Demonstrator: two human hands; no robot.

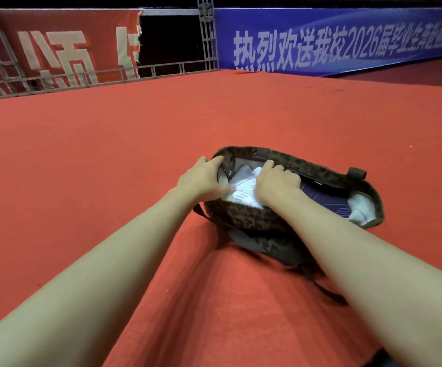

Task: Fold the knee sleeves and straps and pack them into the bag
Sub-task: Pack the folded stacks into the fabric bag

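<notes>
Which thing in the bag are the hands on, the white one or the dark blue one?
The white one, at the bag's left end between both hands. The dark blue one lies untouched further right.

- Right hand (276, 182): fingertips buried among the white items (243, 185) inside the bag (243, 221); grip not discernible.
- Left hand (201, 178): thumb side blurred at the bag's 9 o'clock rim.
- Blue banner (347, 41), 1 o'clock: text cut by right edge.
- Red banner (63, 46), 11 o'clock: characters cropped.
</notes>
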